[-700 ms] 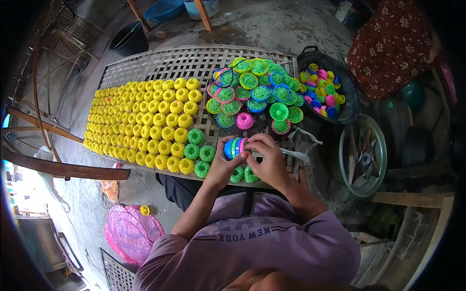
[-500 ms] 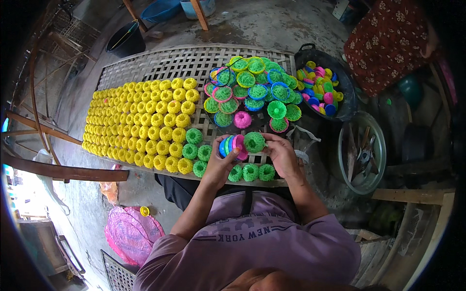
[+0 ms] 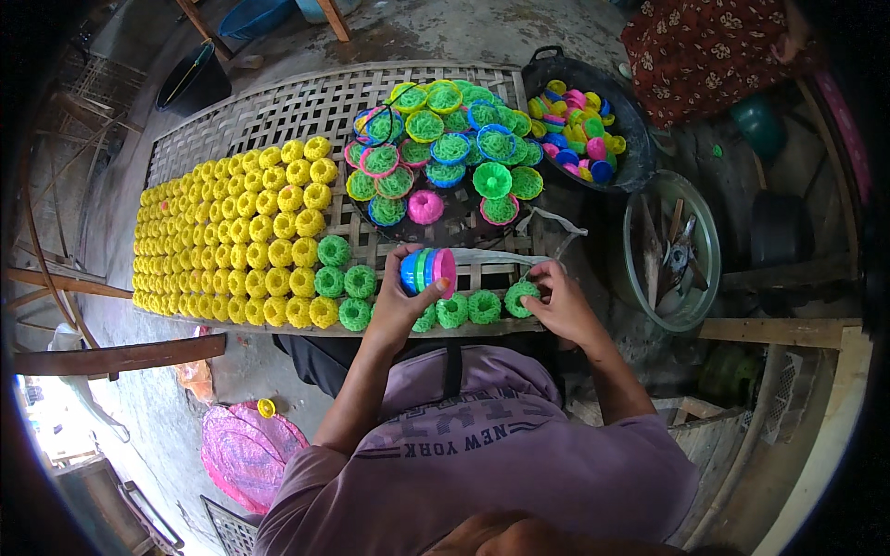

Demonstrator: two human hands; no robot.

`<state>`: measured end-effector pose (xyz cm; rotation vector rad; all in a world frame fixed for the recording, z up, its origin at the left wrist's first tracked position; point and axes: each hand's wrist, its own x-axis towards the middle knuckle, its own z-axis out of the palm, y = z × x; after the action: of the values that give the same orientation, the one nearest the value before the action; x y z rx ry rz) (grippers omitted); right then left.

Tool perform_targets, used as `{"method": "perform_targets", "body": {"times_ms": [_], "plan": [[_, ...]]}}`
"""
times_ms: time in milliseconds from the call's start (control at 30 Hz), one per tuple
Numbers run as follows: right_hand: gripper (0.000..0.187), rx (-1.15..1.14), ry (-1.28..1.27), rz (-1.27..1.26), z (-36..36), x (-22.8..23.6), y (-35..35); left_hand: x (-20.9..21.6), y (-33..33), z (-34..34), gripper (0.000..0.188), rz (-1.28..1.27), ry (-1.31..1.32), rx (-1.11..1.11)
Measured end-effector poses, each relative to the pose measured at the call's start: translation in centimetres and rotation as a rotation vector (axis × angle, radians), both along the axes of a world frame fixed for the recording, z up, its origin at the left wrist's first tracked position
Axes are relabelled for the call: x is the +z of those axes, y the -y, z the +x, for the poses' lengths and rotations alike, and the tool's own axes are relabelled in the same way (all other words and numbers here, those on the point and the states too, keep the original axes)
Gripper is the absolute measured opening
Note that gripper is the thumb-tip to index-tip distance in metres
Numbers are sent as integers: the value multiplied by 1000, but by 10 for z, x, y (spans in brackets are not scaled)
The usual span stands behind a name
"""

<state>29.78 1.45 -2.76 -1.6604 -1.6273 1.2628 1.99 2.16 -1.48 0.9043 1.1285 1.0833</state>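
Note:
My left hand [image 3: 393, 304] is wrapped around a short stack of nested plastic moulds [image 3: 428, 271], blue, green and pink, with the pink mouth facing right. At the right end of the front row, my right hand [image 3: 564, 298] pinches a green stringy ring-shaped cake [image 3: 518, 298] at the surface of the woven rack [image 3: 482, 329]. Several like it sit to its left, among them a green cake [image 3: 483, 307]. Beyond my hands, moulds filled with green strands [image 3: 451, 147] are heaped on a dark round tray, beside an upturned pink mould [image 3: 425, 208].
Tight rows of yellow ring cakes [image 3: 232, 232] cover the rack's left side. A black basin [image 3: 626, 171] of colourful moulds stands at the back right. Near it is a clear tub [image 3: 709, 278] holding wood pieces. A pink sack [image 3: 250, 454] lies on the floor at left.
My right hand has carried the green cake away from the mould stack, rightward and down to the row's end. The stack stays in my left hand. The whole view has shifted slightly.

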Motion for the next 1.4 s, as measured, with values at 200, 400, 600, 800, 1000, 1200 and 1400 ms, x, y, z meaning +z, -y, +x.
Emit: {"method": "perform_targets", "body": {"times_ms": [200, 400, 600, 800, 1000, 1200, 1400], "plan": [[33, 168, 309, 130, -7, -10, 5, -2, -1, 1, 69, -2, -1, -30], [35, 243, 428, 209, -11, 21, 4, -4, 0, 1, 79, -60, 65, -96], [64, 297, -434, 199, -32, 43, -11, 12, 9, 26, 100, 31, 179, -447], [42, -63, -762, -158, -29, 23, -41, 26, 13, 22, 89, -124, 410, -294], [47, -591, -532, 527, 41, 48, -144, 32, 5, -5, 82, 21, 233, -109], [25, 30, 357, 819, -30, 38, -120, 31, 15, -20, 67, -1, 221, -45], [16, -21, 605, 923, -51, 29, -118, 32, -1, -28, 51, 44, -249, -68]]}}
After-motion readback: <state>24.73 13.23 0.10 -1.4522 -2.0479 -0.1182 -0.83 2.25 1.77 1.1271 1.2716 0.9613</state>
